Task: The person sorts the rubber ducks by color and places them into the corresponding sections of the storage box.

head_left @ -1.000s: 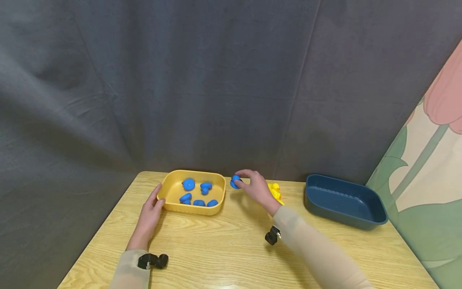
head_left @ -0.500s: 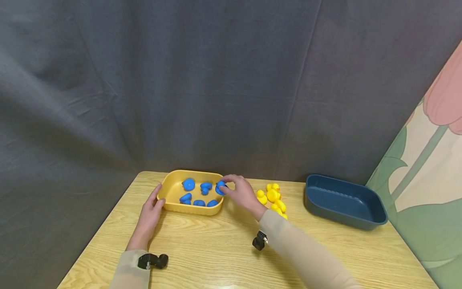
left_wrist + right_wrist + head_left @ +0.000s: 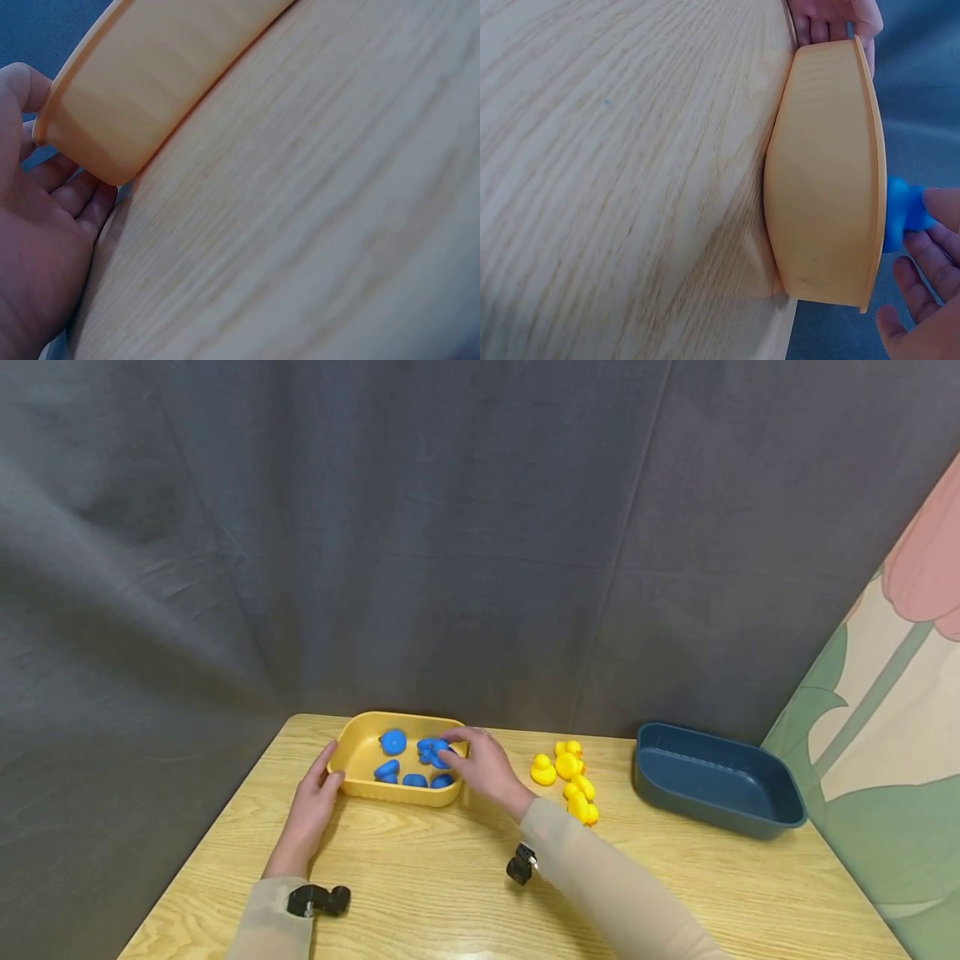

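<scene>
My right hand pinches a blue rubber duck between thumb and fingers, over the right part of a yellow plastic bin. In the right wrist view, the held duck shows just past the bin's rim, beside the thumb. Several other blue ducks lie spread inside the bin; one sits partly behind the held duck. My left hand grips the bin's front left corner. The left wrist view shows its thumb at the rim and fingers against the corner of the wall.
Several yellow rubber ducks stand in a loose group right of the right hand. Farther right is a dark blue bin with nothing visible inside. A grey curtain hangs behind the wooden table.
My right hand has carried the blue duck leftward, from beside the yellow bin to over its interior. More yellow ducks have come into sight behind the arm. The left hand stays put.
</scene>
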The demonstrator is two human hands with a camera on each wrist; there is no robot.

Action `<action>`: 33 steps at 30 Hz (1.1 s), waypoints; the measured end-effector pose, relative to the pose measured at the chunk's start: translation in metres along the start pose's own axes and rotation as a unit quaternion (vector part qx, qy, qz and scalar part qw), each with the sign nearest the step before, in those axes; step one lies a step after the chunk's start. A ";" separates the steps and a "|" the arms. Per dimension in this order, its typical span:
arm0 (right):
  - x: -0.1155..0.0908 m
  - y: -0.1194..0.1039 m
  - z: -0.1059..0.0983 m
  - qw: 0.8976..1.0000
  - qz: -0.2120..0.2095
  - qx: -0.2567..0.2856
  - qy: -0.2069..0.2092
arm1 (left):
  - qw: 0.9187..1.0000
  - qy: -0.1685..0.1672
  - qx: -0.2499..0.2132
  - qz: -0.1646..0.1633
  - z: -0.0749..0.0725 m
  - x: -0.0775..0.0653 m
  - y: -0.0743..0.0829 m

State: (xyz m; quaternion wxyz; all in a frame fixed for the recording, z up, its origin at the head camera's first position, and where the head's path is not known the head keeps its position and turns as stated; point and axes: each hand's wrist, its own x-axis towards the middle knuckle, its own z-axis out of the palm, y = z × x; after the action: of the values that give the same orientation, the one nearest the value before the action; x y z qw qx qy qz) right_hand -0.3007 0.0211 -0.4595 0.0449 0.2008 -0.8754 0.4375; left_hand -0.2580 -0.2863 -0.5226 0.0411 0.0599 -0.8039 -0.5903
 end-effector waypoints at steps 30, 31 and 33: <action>-0.041 0.009 -0.055 0.999 0.008 -0.022 0.044 | 1.000 -0.001 -0.003 0.013 0.000 -0.001 0.003; -0.043 0.010 -0.058 0.999 0.007 -0.024 0.046 | 1.000 0.001 -0.003 0.012 -0.001 -0.001 0.002; -0.049 0.012 -0.065 0.999 0.006 -0.022 0.048 | 1.000 0.005 -0.007 0.011 -0.002 -0.002 0.002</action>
State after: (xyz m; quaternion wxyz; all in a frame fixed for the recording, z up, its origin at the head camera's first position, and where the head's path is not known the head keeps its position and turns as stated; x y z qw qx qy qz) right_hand -0.2671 0.0937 -0.4413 0.0889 0.1729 -0.8828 0.4277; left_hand -0.2557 -0.2870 -0.5203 0.0520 0.0533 -0.8001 -0.5953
